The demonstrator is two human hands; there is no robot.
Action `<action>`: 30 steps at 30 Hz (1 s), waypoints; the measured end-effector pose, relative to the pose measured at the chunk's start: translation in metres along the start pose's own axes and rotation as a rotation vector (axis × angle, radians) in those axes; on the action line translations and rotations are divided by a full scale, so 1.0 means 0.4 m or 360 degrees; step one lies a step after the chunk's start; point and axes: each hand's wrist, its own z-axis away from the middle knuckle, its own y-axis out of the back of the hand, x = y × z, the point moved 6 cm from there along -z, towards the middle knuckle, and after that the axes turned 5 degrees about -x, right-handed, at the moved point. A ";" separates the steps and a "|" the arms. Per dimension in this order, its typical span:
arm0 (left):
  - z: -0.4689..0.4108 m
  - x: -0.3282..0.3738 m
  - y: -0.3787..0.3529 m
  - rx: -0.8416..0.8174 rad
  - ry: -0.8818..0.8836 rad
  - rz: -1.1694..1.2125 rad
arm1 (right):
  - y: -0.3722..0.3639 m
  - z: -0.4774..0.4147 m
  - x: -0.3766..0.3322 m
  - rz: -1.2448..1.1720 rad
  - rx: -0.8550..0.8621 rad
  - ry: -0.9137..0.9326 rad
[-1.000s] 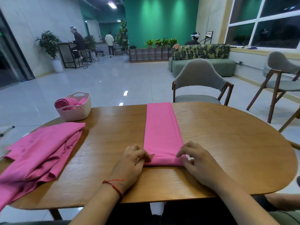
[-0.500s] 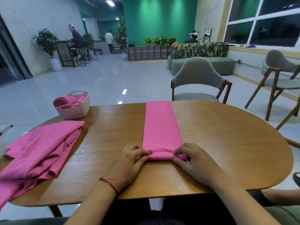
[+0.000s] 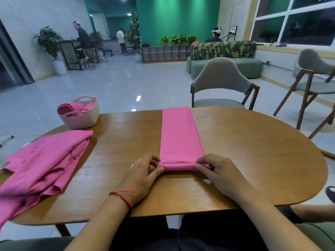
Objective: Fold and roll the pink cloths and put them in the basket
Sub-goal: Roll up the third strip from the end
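A pink cloth (image 3: 178, 134), folded into a long narrow strip, runs down the middle of the wooden table (image 3: 253, 151) from its far edge toward me. The near end of the strip is turned into a thin roll. My left hand (image 3: 145, 171) pinches the left end of that roll and my right hand (image 3: 215, 169) pinches the right end. A heap of loose pink cloths (image 3: 41, 163) lies at the table's left side. The white woven basket (image 3: 85, 119) stands at the far left corner with rolled pink cloths (image 3: 69, 108) inside.
A grey chair (image 3: 221, 84) stands behind the table's far edge, another chair (image 3: 311, 78) at the right. The tiled floor beyond is open. Three people, plants, a sofa and a counter are far back in the room.
Both hands have turned the near end of the strip over away from me, so a thin roll has formed. The camera has tilted slightly.
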 end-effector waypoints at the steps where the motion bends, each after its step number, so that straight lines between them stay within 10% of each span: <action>1: 0.000 -0.005 -0.002 -0.0014 0.0032 0.0048 | 0.003 0.003 0.002 -0.0034 0.0032 -0.0020; 30: -0.005 0.011 -0.014 -0.0127 -0.0093 -0.0315 | 0.010 0.028 0.011 0.0060 -0.0042 -0.0108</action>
